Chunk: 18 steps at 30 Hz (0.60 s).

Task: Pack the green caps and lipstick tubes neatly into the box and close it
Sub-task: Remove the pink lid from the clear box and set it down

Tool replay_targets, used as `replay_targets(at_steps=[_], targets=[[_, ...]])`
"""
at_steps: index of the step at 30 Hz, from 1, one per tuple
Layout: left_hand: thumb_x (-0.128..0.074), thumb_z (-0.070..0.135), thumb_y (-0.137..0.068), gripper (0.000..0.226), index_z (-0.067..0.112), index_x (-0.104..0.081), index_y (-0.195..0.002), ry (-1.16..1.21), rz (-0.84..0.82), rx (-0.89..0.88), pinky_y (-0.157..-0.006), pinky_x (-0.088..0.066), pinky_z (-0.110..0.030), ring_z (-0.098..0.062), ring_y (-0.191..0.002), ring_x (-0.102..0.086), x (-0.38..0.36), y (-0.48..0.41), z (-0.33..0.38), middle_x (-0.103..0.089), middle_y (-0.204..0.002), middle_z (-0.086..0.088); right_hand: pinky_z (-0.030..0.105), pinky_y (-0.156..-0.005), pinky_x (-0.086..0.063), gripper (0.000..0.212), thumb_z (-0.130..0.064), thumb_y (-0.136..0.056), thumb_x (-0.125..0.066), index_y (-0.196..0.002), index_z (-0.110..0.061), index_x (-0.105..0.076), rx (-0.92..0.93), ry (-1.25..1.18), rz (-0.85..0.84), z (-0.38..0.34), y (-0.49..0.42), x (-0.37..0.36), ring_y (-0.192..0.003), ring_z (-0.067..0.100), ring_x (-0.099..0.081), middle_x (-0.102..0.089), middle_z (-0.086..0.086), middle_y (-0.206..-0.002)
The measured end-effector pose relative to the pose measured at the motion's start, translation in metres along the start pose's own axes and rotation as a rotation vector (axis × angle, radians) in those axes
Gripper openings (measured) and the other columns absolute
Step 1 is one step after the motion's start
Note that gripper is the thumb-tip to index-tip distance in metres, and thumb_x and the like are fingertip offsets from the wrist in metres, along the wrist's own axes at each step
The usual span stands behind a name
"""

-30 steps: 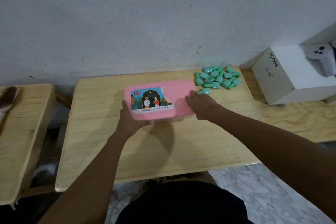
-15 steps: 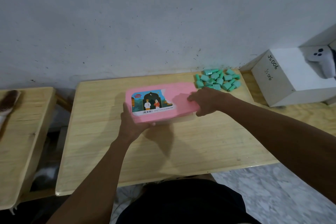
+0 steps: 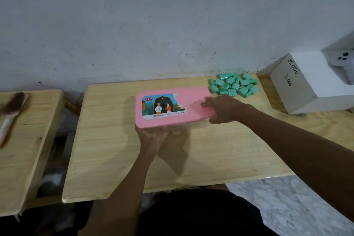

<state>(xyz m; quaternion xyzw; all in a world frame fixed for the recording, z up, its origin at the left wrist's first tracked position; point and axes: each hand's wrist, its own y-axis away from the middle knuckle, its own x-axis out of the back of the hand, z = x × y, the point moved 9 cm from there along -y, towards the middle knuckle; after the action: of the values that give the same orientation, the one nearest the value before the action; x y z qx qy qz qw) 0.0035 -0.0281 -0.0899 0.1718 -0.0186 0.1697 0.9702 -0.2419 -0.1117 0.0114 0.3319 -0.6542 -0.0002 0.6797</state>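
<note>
A box with a pink lid (image 3: 193, 97) and a picture label sits in the middle of the wooden table (image 3: 107, 159). Its pale base shows under the lid's near right edge. My left hand (image 3: 150, 136) grips the box at its near left corner, fingers under the lid's edge. My right hand (image 3: 222, 109) holds the lid's right end, fingers on top and thumb below the rim. A heap of several green caps and lipstick tubes (image 3: 234, 85) lies on the table beyond the box's right end, against the wall.
A white cardboard box (image 3: 306, 86) marked JS 006 stands at the right, with a white controller (image 3: 342, 69) on top. A second wooden table (image 3: 24, 140) at the left carries a brush (image 3: 11, 111). A grey wall runs behind both tables.
My right hand slid from the lid's top to its right end and took hold there. The lid's near right edge now sits raised off the base. My left hand stayed at the near left corner.
</note>
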Motion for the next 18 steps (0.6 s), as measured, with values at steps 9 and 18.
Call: replay_targets(at_steps=[9,18], targets=[[-0.088,0.037,-0.063,0.102,0.032,-0.021,-0.140,0.026,-0.014,0.034,-0.107,-0.041,-0.050,-0.020,-0.134,-0.043,-0.007,-0.010,-0.014,-0.040,-0.146,-0.003,0.033,-0.100,-0.042,0.059,-0.037,-0.087,-0.059,-0.143,-0.027,-0.044,0.033,-0.008,0.020,0.004,0.003,0.013,-0.115,0.021,-0.059,-0.047,0.001,-0.148],[-0.080,0.036,-0.072,0.113,0.024,0.005,-0.147,-0.032,-0.058,0.157,-0.119,-0.022,-0.044,-0.022,-0.144,-0.019,-0.011,0.000,-0.014,-0.013,-0.156,-0.005,0.025,-0.075,-0.044,0.029,-0.028,-0.098,-0.053,-0.123,-0.021,-0.067,0.052,-0.234,0.502,0.023,0.008,0.096,-0.083,0.021,-0.068,-0.074,0.003,-0.108]])
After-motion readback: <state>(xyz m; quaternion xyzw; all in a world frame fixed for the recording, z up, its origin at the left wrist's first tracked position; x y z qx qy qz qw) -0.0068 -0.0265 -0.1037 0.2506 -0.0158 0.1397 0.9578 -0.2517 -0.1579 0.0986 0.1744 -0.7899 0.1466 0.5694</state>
